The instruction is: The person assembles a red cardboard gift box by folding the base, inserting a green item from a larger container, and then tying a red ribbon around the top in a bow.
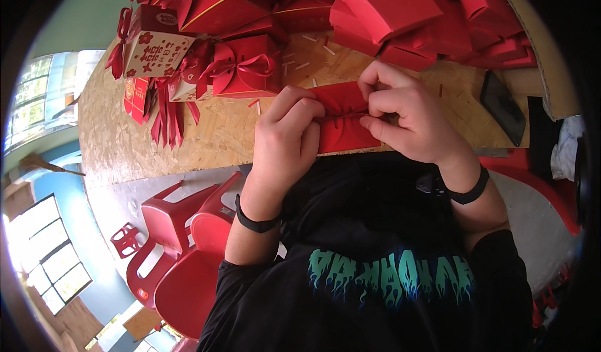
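Note:
A small red gift box [349, 140] lies at the table's near edge in front of me. A thin dark red ribbon [341, 119] crosses the middle of its top, between two curved flaps. At the box's left side, my left hand [285, 136] is closed with its fingers curled, pinching the ribbon's left part. My right hand [404, 114] pinches the ribbon's other part at the right side, thumb and fingers bent together. The fingertips partly hide the ribbon ends. Just beyond stands a finished-looking red box with a ribbon bow [241, 69].
Plain red boxes [391, 8] are heaped at the back right, beside a cardboard edge [551, 58]. A white patterned box [156, 48] and loose ribbons [168, 123] lie at the left. A dark phone [503, 108] rests at the right. Red plastic chairs [188, 277] stand below left.

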`<move>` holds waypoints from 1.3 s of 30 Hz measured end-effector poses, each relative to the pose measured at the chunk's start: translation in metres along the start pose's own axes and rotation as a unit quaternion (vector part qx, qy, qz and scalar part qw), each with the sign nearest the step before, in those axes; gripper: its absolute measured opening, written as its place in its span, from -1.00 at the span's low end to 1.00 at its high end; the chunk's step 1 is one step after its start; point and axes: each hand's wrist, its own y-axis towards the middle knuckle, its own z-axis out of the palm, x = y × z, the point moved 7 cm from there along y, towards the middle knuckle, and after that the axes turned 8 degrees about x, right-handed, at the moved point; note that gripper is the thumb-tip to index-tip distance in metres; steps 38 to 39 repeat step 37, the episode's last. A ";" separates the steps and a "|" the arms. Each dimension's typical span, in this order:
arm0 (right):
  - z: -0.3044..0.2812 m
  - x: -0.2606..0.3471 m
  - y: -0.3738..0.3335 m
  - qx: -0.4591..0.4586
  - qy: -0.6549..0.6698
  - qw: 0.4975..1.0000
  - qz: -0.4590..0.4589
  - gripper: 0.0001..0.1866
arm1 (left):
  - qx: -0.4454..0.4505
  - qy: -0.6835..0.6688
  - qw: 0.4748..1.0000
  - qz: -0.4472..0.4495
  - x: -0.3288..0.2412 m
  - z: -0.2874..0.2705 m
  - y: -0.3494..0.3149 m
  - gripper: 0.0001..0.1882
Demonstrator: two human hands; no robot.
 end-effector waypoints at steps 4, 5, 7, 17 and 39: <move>0.001 0.001 0.001 0.000 0.006 1.000 -0.010 -0.78 | -0.005 -0.008 1.000 -0.001 0.004 -0.002 -0.001 -0.79; 0.002 0.001 0.001 0.001 0.009 1.000 -0.009 -0.78 | -0.005 -0.002 1.000 0.001 0.004 -0.002 -0.001 -0.79; 0.002 0.000 0.001 0.005 0.013 1.000 -0.003 -0.78 | -0.005 0.002 1.000 0.002 0.004 -0.001 -0.002 -0.79; 0.000 -0.001 -0.002 -0.012 0.023 1.000 0.001 -0.73 | -0.006 -0.013 1.000 0.004 0.000 -0.002 -0.002 -0.78; -0.001 -0.002 -0.005 -0.015 0.031 0.999 -0.004 -0.74 | 0.036 -0.048 0.998 -0.012 0.012 0.003 -0.009 -0.85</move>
